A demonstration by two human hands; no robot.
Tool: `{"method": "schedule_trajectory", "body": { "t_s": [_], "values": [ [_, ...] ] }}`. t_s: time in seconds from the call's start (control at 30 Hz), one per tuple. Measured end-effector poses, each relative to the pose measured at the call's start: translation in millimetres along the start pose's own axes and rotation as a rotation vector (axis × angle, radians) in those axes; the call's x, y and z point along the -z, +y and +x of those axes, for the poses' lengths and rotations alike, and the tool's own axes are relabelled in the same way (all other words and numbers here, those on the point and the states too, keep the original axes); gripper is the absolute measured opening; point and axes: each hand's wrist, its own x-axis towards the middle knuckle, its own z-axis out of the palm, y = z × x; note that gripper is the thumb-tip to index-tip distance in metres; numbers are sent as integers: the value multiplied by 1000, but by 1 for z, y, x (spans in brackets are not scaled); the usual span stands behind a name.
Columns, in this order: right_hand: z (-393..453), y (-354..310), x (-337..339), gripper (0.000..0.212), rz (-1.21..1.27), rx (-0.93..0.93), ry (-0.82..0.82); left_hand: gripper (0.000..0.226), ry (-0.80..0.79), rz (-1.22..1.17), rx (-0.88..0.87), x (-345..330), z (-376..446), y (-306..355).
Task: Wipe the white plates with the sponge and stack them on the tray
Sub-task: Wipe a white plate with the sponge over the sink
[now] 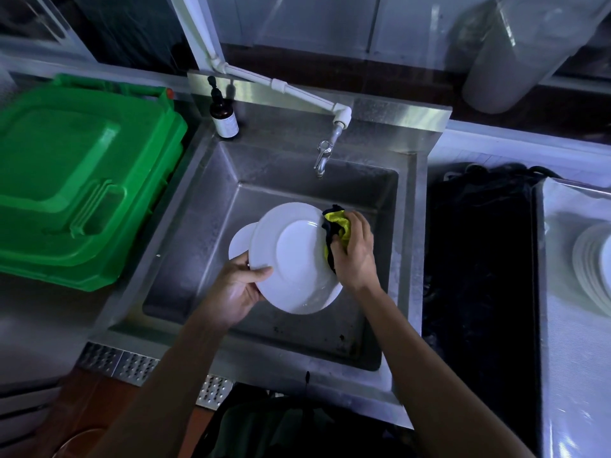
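Plate: white plate (291, 259) held tilted over the steel sink (205, 206), below the tap (322, 158).
Left hand: left hand (238, 289) grips the plate's lower-left rim, thumb on its face.
Right hand: right hand (355, 251) clenches the yellow-and-black sponge (337, 231) against the plate's right rim.
Second plate: another plate (239, 242) shows behind the held one.
Stack: stacked white plates (591, 269) lie far right.
Left side: green bin lid (76, 180); brown pump bottle (223, 115) at the sink's back corner.

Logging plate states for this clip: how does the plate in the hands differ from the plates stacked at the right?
The held plate is tilted over the sink, gripped by the left hand, sponge at its rim. The stacked plates lie untouched outside the sink. All are white.
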Motion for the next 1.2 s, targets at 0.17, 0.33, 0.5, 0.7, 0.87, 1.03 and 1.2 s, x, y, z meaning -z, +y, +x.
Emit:
{"method": "schedule_trajectory", "body": {
  "t_s": [0.17, 0.33, 0.5, 0.7, 0.87, 1.03, 1.2],
  "values": [
    [5, -9, -3, 52, -79, 105, -10, 48, -30, 91, 39, -8, -2, 1],
    [5, -25, -10, 47, -170, 306, -47, 43, -17, 130, 59, -10, -2, -5],
    [-3, -36, -20, 48, -234, 555, -142, 43, -17, 103, 60, -7, 1, -9],
    [-17, -39, -36, 47, -183, 699, -256, 38, 20, 71, 48, -3, 1, -12],
    [-14, -37, -41, 47, -145, 662, -240, 43, 28, 87, 65, 2, 1, -10],
    [6, -30, -37, 51, -151, 531, -150, 46, 49, 95, 68, 9, 2, -4],
    [16, -14, -35, 51, -128, 265, -72, 45, 84, 66, 18, 14, 6, 6]
  ]
}}
